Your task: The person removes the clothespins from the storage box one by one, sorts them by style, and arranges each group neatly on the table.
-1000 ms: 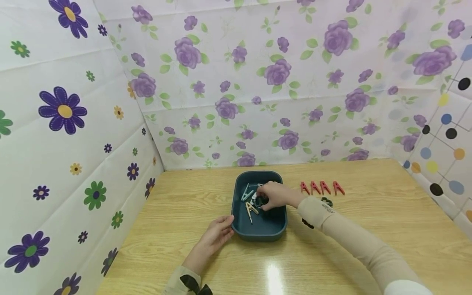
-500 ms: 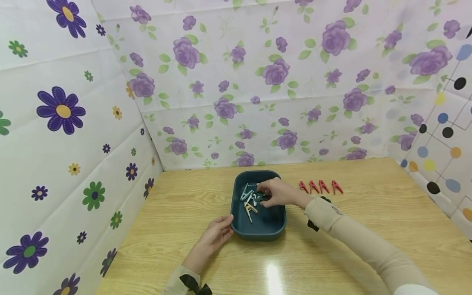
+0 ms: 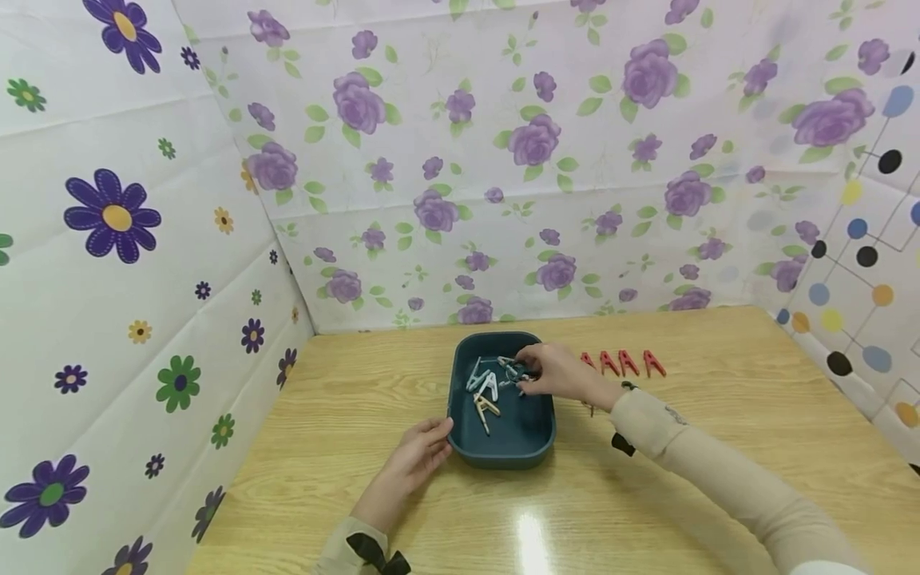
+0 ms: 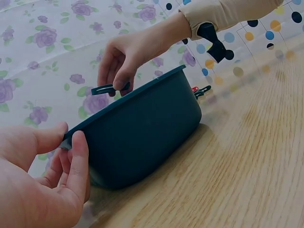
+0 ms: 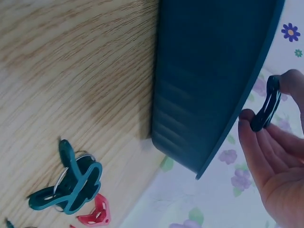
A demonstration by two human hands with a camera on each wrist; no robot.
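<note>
A dark teal plastic bin (image 3: 503, 461) stands on the table. At its left rim my left hand (image 3: 417, 459) holds on, thumb on top and fingers against the outer wall (image 4: 137, 147). My right hand (image 3: 564, 374) is over the bin's right side and pinches a dark green clothespin (image 5: 268, 105) between thumb and fingers; the same clothespin (image 4: 107, 89) shows just above the rim in the left wrist view. Inside the bin lie a light blue clothespin (image 3: 475, 377), a white clothespin (image 3: 491, 386) and a yellow clothespin (image 3: 484, 409). The right hand partly covers other pieces behind them.
Several red clothespins (image 3: 628, 364) stand in a row right of the bin. A dark green clothespin with a wire ring (image 5: 78, 183) lies on the wooden table near the bin, close to a red one (image 5: 98, 213). Flowered cloth walls (image 3: 431, 263) rise behind and at the left.
My right hand has shifted right within the bin towards its right rim, with the dark green clothespin between its fingers. The white clothespin now shows fully. My left hand has stayed on the rim.
</note>
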